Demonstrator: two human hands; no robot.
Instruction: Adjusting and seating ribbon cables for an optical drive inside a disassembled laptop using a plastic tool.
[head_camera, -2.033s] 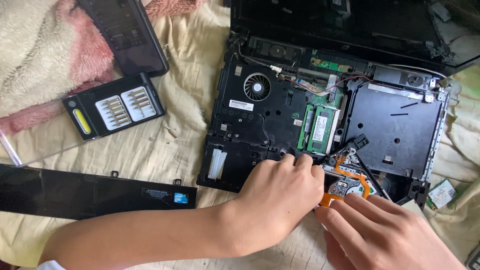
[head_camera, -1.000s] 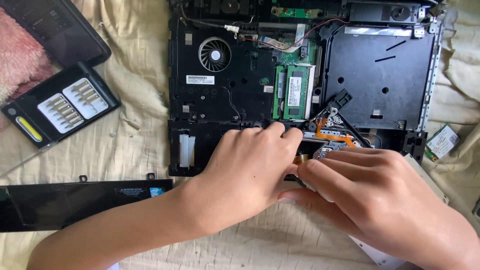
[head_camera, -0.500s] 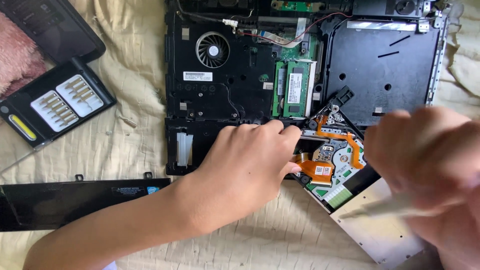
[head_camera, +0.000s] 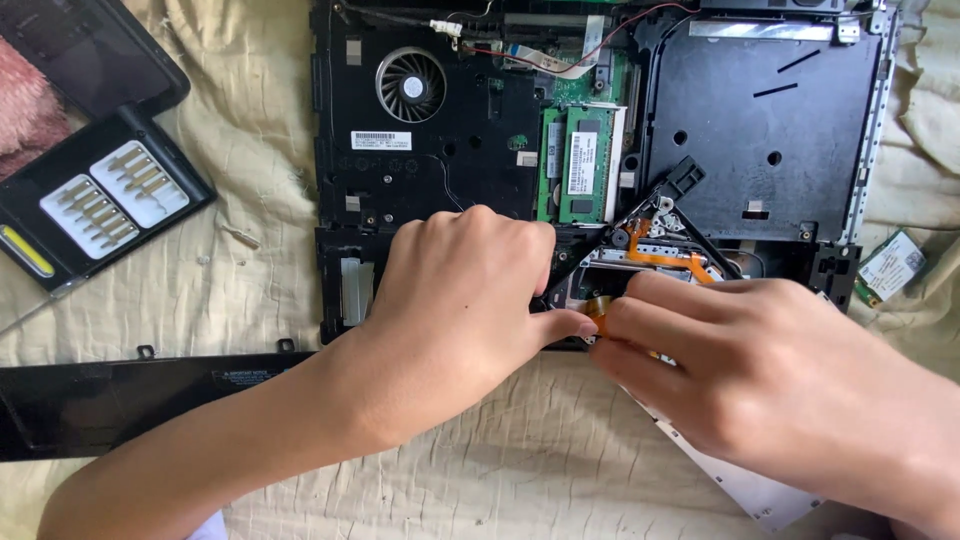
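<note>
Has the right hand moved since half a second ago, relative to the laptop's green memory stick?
Yes. The right hand has come back left and inward toward the memory stick, now meeting the left hand at the orange ribbon cable.

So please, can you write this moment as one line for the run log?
left hand: pressing on opened laptop base | right hand: pinching orange flex cable at optical drive | bit set: left, untouched

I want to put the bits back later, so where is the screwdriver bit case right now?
In the head view the bit case lies on the cloth at the far left, left of the opened laptop and above the long black strip.
</note>
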